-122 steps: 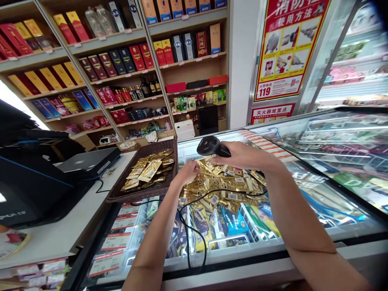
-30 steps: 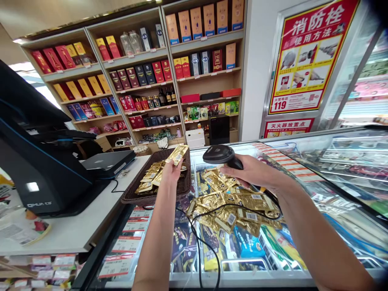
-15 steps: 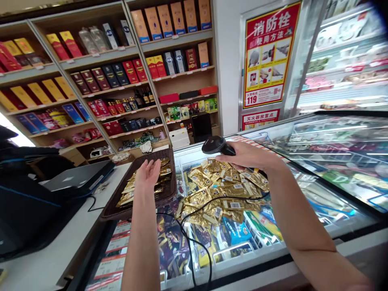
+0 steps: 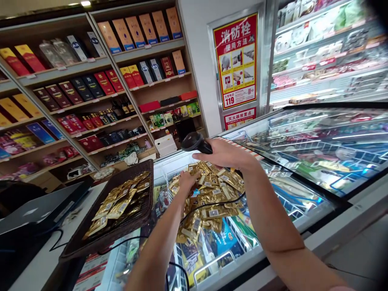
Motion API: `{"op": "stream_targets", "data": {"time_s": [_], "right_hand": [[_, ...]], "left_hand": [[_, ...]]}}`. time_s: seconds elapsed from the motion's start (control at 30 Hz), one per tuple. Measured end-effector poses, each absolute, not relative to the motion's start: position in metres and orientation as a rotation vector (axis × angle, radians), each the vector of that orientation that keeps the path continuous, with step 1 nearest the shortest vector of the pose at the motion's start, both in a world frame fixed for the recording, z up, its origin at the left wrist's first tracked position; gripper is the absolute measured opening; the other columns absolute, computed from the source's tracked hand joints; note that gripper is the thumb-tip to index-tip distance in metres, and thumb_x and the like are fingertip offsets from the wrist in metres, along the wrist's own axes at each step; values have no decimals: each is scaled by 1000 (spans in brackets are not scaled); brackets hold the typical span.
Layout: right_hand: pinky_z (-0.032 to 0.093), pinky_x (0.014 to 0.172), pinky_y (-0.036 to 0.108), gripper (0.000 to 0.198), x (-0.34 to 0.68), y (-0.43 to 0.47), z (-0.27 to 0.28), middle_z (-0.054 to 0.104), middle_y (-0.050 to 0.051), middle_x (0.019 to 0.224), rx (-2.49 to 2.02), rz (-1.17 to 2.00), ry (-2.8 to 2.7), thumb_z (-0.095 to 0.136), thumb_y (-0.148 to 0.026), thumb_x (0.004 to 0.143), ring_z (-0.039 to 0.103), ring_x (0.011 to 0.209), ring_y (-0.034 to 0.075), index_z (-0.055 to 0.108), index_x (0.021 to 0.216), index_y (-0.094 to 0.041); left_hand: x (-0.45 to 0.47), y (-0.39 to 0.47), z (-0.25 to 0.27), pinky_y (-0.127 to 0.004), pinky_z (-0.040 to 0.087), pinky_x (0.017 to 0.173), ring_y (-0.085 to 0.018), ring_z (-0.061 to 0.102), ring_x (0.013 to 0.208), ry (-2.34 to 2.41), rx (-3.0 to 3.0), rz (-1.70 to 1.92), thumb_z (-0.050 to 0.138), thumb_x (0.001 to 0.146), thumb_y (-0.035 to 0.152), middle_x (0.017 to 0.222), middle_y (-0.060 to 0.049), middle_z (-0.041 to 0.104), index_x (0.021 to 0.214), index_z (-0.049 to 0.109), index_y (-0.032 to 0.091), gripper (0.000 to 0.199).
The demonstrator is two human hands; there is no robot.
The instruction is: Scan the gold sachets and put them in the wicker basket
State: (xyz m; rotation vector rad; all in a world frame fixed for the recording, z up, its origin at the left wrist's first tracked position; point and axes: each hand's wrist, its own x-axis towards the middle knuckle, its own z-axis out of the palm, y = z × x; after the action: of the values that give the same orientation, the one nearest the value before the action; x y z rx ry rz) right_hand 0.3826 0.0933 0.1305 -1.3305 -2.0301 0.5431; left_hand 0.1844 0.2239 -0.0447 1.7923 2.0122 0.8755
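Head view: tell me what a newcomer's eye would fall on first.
Probably the heap of gold packets on the freezer, with the left hand at its left side. Just above the heap, the right hand holds a black scanner. Beyond the freezer, the red poster stands out too.

Gold packets (image 4: 213,212) beneath the left hand (image 4: 187,181) appear partly hidden.

Boxes (image 4: 134,29) line the shelves (image 4: 130,55) left of a red poster (image 4: 237,60).
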Motion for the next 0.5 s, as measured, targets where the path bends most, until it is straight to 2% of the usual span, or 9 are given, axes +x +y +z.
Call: {"op": "stream_targets", "data": {"time_s": [0.07,0.13,0.23,0.3,0.4,0.5], "right_hand": [[39,52,25,40,383,92,132,60,1,56,-1302,561,-2035,60,-57,83,59,52,17,57,91,-18],[38,52,24,40,382,90,133,59,0,55,-1281,594,-2036,60,-57,83,59,52,16,58,92,-18],[37,51,24,39,379,88,134,57,-1,53,-1267,623,-2025,61,-55,83,57,49,15,58,93,-18],[37,50,24,39,375,87,134,56,-1,51,-1274,624,-2014,63,-55,83,55,47,14,57,92,-18],[37,47,24,40,368,88,131,55,-2,50,-1267,652,-1992,65,-57,80,53,45,14,55,88,-19],[36,43,24,42,357,88,125,54,-3,50,-1203,733,-1967,65,-59,79,51,41,13,54,87,-20]], "left_hand": [[187,228,-54,-41,37,92,-40,54,117,2048,1908,826,78,60,56,109,-21,65,82,61,18,47],[183,227,-56,-38,38,90,-35,57,112,1957,1970,897,79,62,46,109,-18,66,88,59,18,42],[170,218,-48,-35,40,84,-29,62,96,1784,1909,1131,78,62,24,90,-9,68,92,57,21,37],[154,208,-36,-33,40,79,-26,62,82,1722,1870,1244,74,64,16,75,-3,65,92,57,23,34],[122,190,-13,-29,39,70,-20,56,61,1677,1838,1314,72,68,18,61,4,58,92,61,25,27],[86,170,12,-25,37,61,-16,50,54,1598,1718,1398,75,65,22,60,4,58,92,67,25,28]]}}
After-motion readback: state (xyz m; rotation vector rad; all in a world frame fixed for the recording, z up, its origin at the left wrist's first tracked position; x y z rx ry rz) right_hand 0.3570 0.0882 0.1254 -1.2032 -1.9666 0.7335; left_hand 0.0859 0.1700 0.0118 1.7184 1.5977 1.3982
